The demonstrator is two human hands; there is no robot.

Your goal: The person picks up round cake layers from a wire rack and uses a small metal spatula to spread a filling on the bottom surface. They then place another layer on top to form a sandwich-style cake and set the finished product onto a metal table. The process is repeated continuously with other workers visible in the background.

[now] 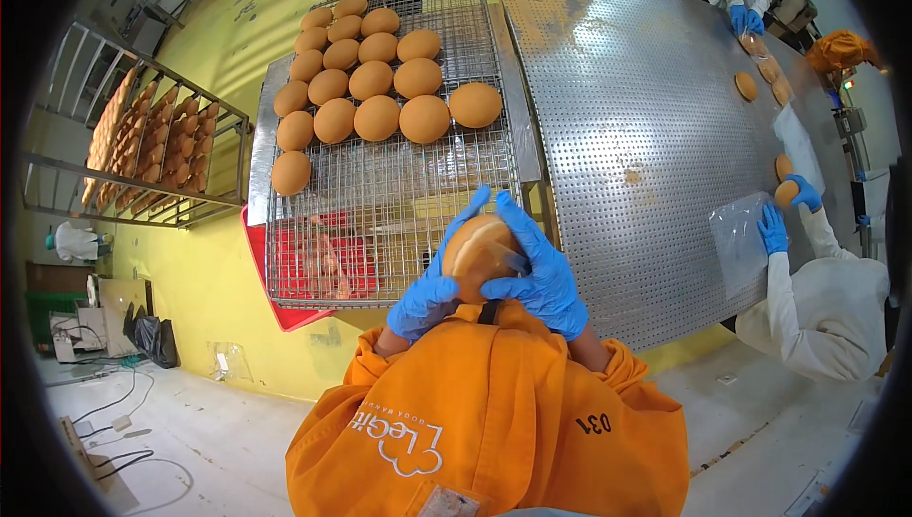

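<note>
A round brown bun [471,249] with a pale band along its side is held up close to my chest. My left hand [427,294], in a blue glove, grips it from the left. From the right, my right hand [543,275], gloved the same way, closes round it with the thumb across the near side and the fingers pointing away. Part of the bun is blurred. Beyond my hands lies a wire rack [328,202], its far half carrying rows of round brown buns [376,118]. The rack's near part shows bare wire, with a red crate [285,315] underneath.
A perforated metal table [627,118] stands to the right. At its right side, co-workers' gloved hands handle buns [746,87] and clear plastic bags [746,242]. A trolley [142,218] with trays of buns stands at the left. Cables [123,422] lie on the floor.
</note>
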